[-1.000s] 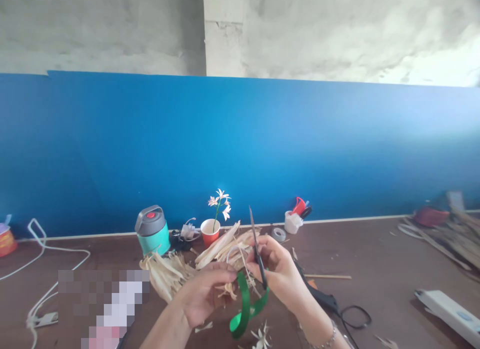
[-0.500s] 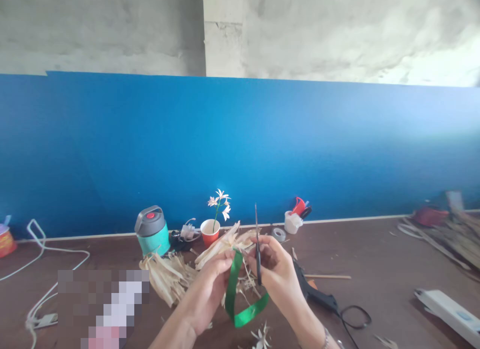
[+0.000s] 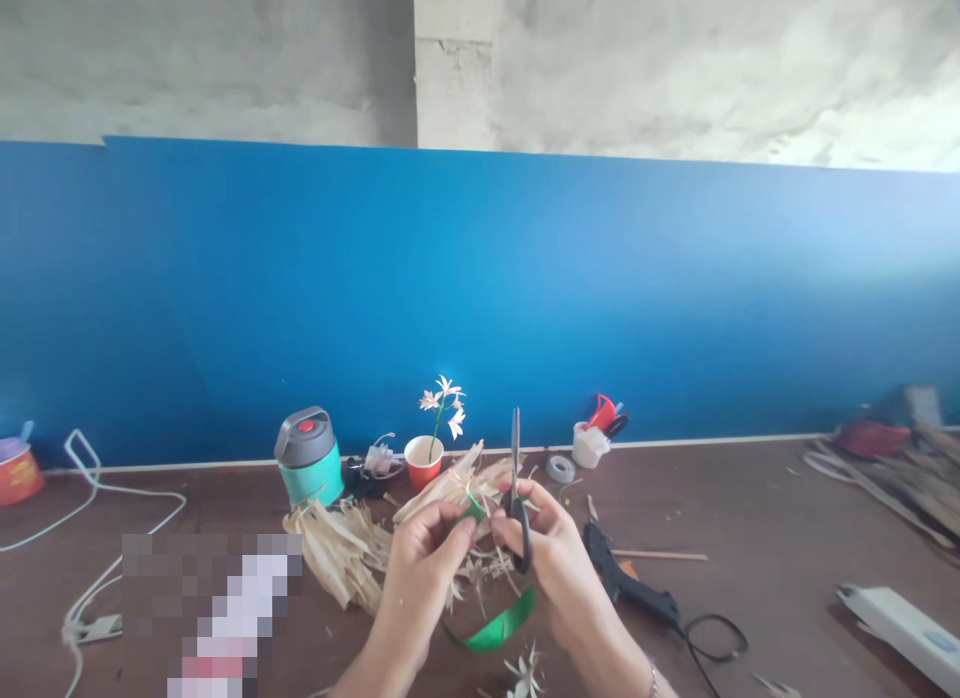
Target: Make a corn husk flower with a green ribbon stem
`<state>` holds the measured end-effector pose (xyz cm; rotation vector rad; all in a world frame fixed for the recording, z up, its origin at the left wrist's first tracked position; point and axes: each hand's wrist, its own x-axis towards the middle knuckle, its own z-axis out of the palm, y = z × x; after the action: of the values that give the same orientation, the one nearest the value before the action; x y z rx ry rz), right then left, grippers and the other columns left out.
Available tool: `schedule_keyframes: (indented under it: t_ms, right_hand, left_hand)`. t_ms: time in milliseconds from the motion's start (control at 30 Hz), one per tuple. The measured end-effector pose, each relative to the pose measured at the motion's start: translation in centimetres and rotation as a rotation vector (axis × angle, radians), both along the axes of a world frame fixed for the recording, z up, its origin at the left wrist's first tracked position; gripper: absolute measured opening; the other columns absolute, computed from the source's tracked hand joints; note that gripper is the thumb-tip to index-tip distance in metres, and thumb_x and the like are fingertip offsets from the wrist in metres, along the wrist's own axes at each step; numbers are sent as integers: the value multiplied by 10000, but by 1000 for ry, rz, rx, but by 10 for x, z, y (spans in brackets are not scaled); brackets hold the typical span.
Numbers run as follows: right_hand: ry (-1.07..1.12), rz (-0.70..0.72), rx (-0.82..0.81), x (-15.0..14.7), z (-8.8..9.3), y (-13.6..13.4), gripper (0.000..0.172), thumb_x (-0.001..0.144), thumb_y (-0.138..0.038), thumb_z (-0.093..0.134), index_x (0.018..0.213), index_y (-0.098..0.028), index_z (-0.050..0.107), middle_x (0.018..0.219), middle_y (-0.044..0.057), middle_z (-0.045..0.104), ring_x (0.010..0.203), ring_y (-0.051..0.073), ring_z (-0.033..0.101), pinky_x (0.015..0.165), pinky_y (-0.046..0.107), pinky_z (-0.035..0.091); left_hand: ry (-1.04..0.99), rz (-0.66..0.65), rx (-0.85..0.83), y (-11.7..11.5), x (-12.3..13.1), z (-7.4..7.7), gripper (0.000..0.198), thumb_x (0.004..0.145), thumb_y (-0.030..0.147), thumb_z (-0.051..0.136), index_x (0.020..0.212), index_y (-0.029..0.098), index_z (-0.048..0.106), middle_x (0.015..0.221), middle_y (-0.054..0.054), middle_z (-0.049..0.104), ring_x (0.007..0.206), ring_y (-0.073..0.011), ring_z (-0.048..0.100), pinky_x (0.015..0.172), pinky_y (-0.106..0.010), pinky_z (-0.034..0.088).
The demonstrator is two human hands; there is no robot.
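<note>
Between thumb and fingers, my left hand pinches one end of a green ribbon. The ribbon hangs in a loop below, its other part passing toward my right hand. That hand is closed around the black handles of a pair of scissors, whose blades point up and look nearly together. My fingertips are close to each other, and whether the right ones also grip the ribbon is hard to see. Behind them lie pale dried husks, and a white husk flower rests on the table below.
A red paper cup holds a flower stem. Near it stand a turquoise lidded jar, a tape roll and a white cup of tools. A black glue gun with its cord and a white power strip lie to the right.
My left hand has turned, its thumb now pressed over the ribbon's end. The ribbon's loop has swung lower and flatter. The scissors have turned slightly, and the view has shifted a little.
</note>
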<state>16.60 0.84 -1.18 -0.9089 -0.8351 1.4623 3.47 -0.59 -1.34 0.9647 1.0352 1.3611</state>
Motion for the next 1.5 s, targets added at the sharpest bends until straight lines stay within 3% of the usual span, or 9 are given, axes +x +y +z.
schedule_keyframes:
  t_ms: [100,200,500,700,833,1133,1333,1500]
  right_hand:
    - [47,31,-57,0,1,-1,499,462,-258,870,857,-174,577,570,-44,558,512,74,439,497,178,340]
    - [75,81,-100,1,0,-1,465,469,-229,856,849,-168,595,567,-43,547,518,76,444,483,171,330]
    - [94,115,-115,0,-5,-1,396,517,-203,835,849,-159,623,589,-29,541,541,83,455,471,163,304]
    - [73,87,-100,-4,-6,-6,412,520,-217,848,865,-158,630,610,-31,545,550,81,451,497,166,335]
    - [88,70,-62,-9,-5,-10,431,523,-235,858,879,-163,626,636,-29,561,553,74,447,522,168,362]
    - [92,2,-38,-12,-5,-10,467,492,-207,858,881,-167,603,668,-17,600,581,78,459,539,163,368]
    - [71,-4,-26,-10,-4,-10,446,534,-234,845,888,-182,579,681,-16,620,588,87,467,546,176,369]
    - [62,-17,-15,-10,-6,-9,457,523,-222,850,884,-179,572,701,-7,632,590,94,479,547,189,370]
  left_hand:
    - [22,-2,19,-1,-1,4,194,614,353,763,617,185,666,460,39,483,460,-110,408,521,-236,352]
    - [36,14,37,-2,-1,7,188,619,346,756,654,173,692,480,32,508,454,-96,383,503,-225,335]
    - [42,46,122,-6,2,7,155,694,299,699,739,163,759,497,-1,577,561,-151,544,569,-230,434]
    - [33,83,135,0,1,-3,168,648,310,732,715,157,746,597,-48,690,566,-174,600,538,-232,457]
    - [54,107,136,1,0,-7,202,640,325,737,755,161,757,686,-73,728,657,-204,641,596,-252,497]
    - [-43,50,28,-2,2,2,176,624,328,752,671,158,744,587,-27,650,604,-147,568,583,-210,440]
    - [48,72,41,-4,0,-1,214,702,368,694,703,159,736,411,67,378,426,-60,250,431,-182,227]
    - [57,82,100,-4,0,-5,234,682,380,716,706,148,730,506,20,516,485,-80,375,483,-189,302]
